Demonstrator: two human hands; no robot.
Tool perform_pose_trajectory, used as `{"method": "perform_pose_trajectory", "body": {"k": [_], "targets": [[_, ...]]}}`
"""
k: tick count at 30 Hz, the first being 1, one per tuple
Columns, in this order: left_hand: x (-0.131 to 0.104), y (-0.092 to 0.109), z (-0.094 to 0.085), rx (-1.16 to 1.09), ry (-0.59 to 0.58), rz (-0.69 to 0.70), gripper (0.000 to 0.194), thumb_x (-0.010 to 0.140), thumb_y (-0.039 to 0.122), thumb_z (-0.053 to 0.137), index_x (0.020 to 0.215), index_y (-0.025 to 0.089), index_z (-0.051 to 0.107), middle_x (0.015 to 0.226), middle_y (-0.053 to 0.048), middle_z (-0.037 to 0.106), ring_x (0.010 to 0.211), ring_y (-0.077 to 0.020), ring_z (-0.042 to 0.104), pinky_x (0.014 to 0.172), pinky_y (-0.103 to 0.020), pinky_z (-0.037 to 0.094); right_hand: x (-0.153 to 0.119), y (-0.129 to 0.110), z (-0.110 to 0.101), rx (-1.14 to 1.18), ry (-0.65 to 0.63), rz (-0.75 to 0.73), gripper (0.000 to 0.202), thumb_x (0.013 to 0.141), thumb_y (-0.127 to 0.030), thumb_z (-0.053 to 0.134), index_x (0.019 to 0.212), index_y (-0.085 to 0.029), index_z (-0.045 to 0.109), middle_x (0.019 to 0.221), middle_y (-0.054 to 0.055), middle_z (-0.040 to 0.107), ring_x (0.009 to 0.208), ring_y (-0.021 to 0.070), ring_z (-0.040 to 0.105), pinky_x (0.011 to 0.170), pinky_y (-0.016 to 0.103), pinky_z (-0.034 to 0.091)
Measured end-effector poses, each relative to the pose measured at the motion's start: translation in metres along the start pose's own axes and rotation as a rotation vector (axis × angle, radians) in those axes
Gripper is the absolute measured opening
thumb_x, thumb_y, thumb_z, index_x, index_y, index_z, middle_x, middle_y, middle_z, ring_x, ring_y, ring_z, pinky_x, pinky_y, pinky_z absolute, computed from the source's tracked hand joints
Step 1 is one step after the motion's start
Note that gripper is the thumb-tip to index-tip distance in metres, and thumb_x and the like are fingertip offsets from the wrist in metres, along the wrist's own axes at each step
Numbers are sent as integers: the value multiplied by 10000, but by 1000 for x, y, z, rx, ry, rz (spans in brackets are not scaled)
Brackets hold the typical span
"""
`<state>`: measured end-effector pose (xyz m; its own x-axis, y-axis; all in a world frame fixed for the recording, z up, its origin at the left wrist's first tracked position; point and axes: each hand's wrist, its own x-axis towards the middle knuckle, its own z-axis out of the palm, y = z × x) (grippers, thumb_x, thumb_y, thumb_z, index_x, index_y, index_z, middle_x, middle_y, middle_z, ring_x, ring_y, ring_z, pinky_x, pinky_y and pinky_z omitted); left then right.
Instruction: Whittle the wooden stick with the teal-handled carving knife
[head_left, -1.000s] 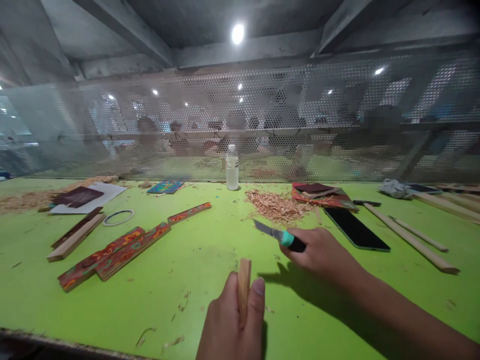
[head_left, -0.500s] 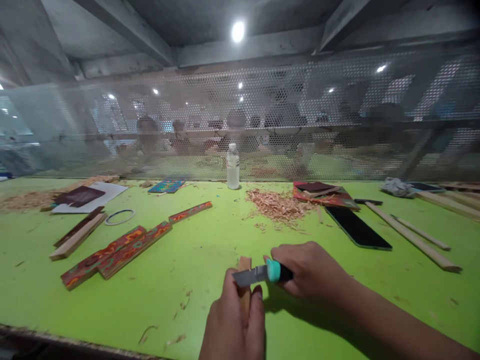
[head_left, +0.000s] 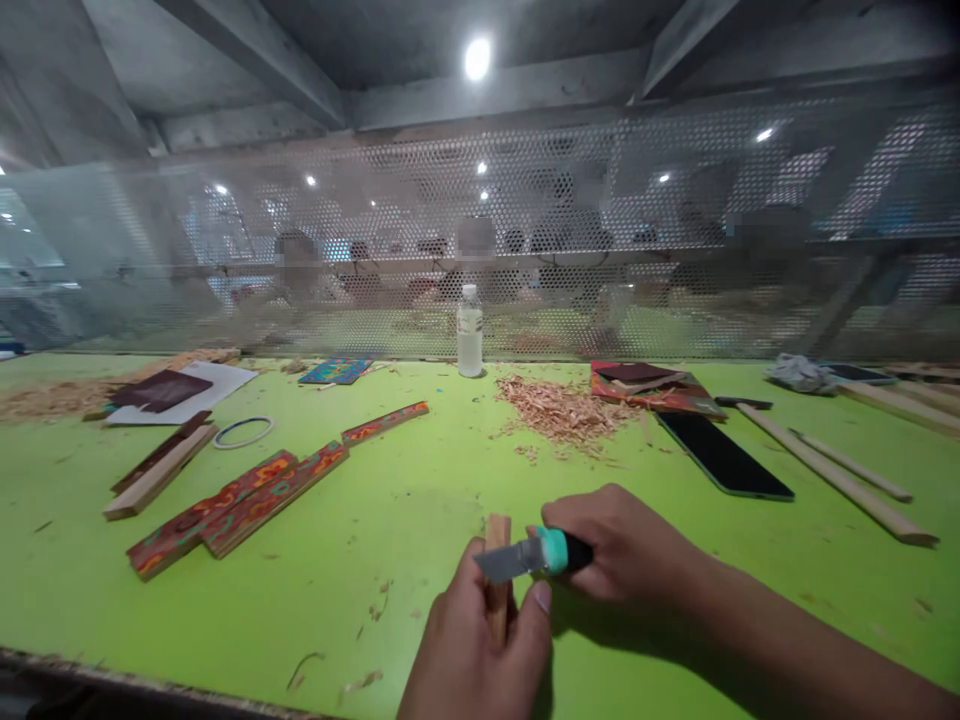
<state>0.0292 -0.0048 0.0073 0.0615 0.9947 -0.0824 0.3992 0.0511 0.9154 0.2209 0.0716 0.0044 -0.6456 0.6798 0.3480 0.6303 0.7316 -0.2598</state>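
Observation:
Low in the middle of the head view, my left hand [head_left: 480, 640] grips a narrow strip of wood [head_left: 498, 600], whose far end sticks out past the fingers. My right hand [head_left: 619, 550] is closed round the black and turquoise handle of a utility knife [head_left: 514, 560]. Its blade lies across the wood strip, just ahead of my left thumb, pointing left. Whether the edge bites into the wood cannot be made out.
Painted wood strips [head_left: 277, 500] lie left, near a ring [head_left: 244, 432]. A bottle [head_left: 470, 335] stands before a perforated screen [head_left: 405, 240]. Wood shavings [head_left: 566, 415], a phone [head_left: 724, 455] and a hammer [head_left: 840, 475] are to the right. People sit behind the screen.
Both hands have shifted slightly right in view. My left thumb has moved away from the wood strip, and the knife blade sits a little lower along it.

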Motion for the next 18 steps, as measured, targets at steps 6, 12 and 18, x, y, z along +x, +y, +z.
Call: {"method": "perform_pose_trajectory", "body": {"k": [6, 12, 18], "targets": [[1, -4, 5, 145, -8, -27, 370, 961, 443, 484, 1169, 177, 635, 788, -74, 706, 737, -261, 661, 683, -306, 461, 4, 13, -4, -110, 90, 150, 179, 777, -175, 581, 622, -221, 504, 529, -23, 563, 444, 111, 425, 485, 260, 240], [2, -9, 9, 238, 18, -32, 361, 979, 477, 404, 1125, 198, 581, 757, -43, 626, 726, -261, 621, 659, -323, 399, 4, 44, -26, -187, 211, 300, 207, 872, -299, 587, 681, -226, 561, 533, 21, 593, 449, 150, 451, 488, 278, 238], [2, -15, 13, 189, 57, 42, 458, 977, 377, 376, 1349, 154, 522, 1108, -175, 731, 936, -309, 712, 802, -349, 484, 0, 3, -9, -27, -38, 36, 188, 768, -205, 585, 632, -216, 456, 545, -30, 547, 484, 103, 423, 505, 255, 244]]}}
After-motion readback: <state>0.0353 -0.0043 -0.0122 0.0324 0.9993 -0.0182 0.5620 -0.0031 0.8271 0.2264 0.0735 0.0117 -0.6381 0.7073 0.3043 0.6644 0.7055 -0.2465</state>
